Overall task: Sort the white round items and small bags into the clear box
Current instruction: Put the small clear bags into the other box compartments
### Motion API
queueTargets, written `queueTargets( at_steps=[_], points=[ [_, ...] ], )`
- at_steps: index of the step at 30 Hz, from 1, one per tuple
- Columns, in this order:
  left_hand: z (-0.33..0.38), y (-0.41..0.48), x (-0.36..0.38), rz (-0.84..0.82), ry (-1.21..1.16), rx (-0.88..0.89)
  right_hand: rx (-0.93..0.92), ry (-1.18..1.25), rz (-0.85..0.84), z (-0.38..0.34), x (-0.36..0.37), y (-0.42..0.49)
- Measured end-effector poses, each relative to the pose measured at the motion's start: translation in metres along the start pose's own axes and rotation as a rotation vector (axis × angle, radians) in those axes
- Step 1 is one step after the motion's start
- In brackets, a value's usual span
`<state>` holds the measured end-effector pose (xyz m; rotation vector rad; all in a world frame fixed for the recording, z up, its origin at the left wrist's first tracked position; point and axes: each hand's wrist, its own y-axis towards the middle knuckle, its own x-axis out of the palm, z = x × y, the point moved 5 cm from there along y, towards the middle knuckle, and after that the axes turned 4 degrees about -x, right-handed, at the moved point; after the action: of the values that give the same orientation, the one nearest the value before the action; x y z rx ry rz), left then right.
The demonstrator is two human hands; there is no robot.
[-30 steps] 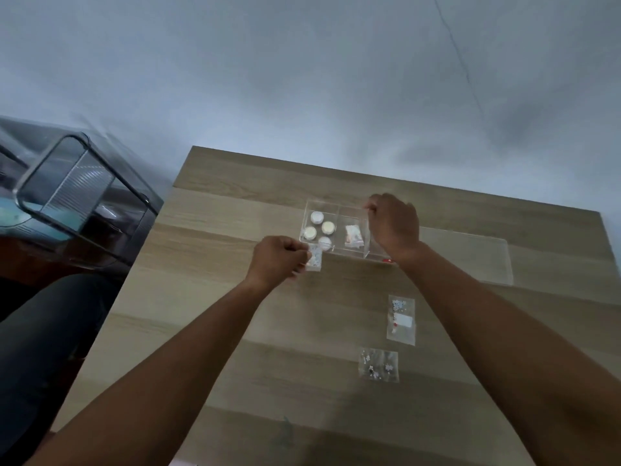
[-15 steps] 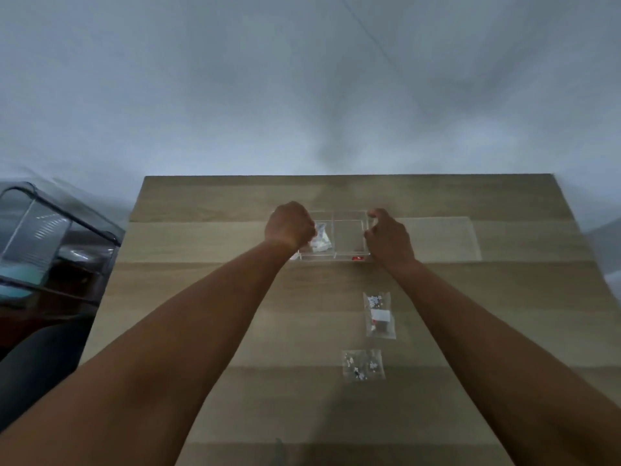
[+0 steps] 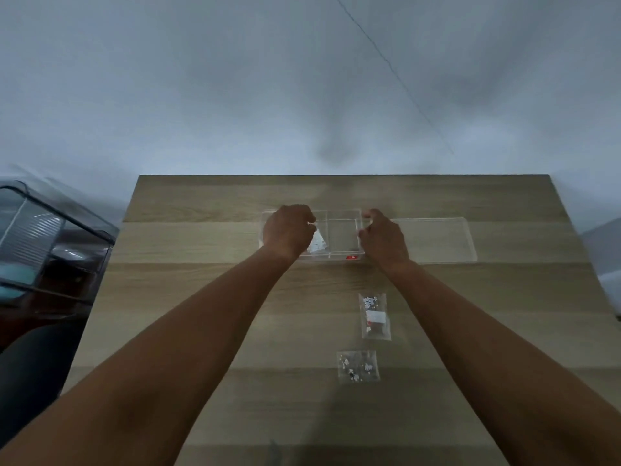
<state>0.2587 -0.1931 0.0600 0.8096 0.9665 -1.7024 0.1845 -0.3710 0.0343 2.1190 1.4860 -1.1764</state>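
I am lowering a small bag [image 3: 317, 243] into the clear box [image 3: 342, 235] at the centre of the frame, my left hand [image 3: 288, 232] curled over the box's left part with its grip pinching the bag's top, while my right hand [image 3: 383, 237] is bracing the box's right wall, fingers bent on the rim. The middle section is looking empty, my left hand is hiding the rest, and two more bags, one [image 3: 374, 316] and another [image 3: 358, 366], are lying on the bench [image 3: 201, 297] lower right, so next I am judging a release and a reach back for those.

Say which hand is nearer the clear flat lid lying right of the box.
Right. The right hand sits at the clear flat lid's left edge; the left hand is over the clear plastic box's far-left side.
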Motion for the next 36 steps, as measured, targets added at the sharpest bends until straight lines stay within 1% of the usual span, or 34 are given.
queueTargets(
  at_steps=[4,6,8,10,13,16,18,20,22,24,27,30,36],
  points=[
    [-0.008,-0.028,-0.003,0.007,-0.174,0.004,-0.001,0.072,0.038,0.003,-0.008,-0.013],
    [-0.014,-0.051,0.003,-0.014,-0.206,-0.002,-0.026,0.08,0.059,0.007,-0.014,-0.026],
    [-0.02,-0.078,0.019,-0.088,-0.198,0.003,-0.03,0.059,0.041,0.018,-0.018,-0.043],
    [-0.026,-0.107,0.04,-0.189,-0.186,0.012,0.005,0.042,-0.002,0.037,-0.018,-0.064],
    [-0.033,-0.146,0.07,-0.311,-0.145,-0.008,0.104,0.019,-0.057,0.067,-0.013,-0.096],
    [-0.033,-0.172,0.093,-0.387,-0.059,0.031,0.204,0.002,-0.082,0.085,-0.007,-0.122],
    [-0.031,-0.183,0.102,-0.385,-0.006,0.069,0.226,0.008,-0.093,0.089,-0.001,-0.134],
    [-0.032,-0.188,0.108,-0.362,0.001,0.052,0.239,-0.014,-0.108,0.09,0.005,-0.141],
    [-0.031,-0.191,0.111,-0.345,0.002,0.024,0.271,-0.089,-0.124,0.088,0.01,-0.143],
    [-0.028,-0.193,0.114,-0.327,0.051,0.044,0.293,-0.16,-0.105,0.084,0.012,-0.145],
    [-0.024,-0.195,0.116,-0.304,0.145,0.079,0.276,-0.223,-0.101,0.078,0.014,-0.147],
    [-0.024,-0.194,0.115,-0.317,0.192,0.083,0.27,-0.219,-0.12,0.079,0.015,-0.147],
    [-0.031,-0.188,0.109,-0.332,0.173,0.057,0.216,-0.148,-0.125,0.082,0.014,-0.147]
  ],
)
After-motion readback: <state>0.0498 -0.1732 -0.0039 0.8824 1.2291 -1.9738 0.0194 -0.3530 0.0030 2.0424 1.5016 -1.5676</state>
